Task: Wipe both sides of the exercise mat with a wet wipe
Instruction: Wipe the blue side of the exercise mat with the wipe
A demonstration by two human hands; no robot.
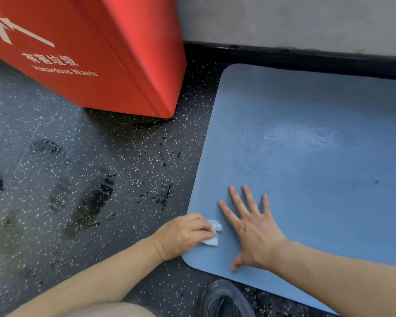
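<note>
Head view: exercise mat [318, 156] cut off rightward

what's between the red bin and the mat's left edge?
Head view: only bare speckled floor lies between the red bin and the blue mat; they do not touch.

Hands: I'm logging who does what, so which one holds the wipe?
The left hand: its fingers curl round the white wipe at the mat's corner. The right hand lies flat, fingers spread.
</note>
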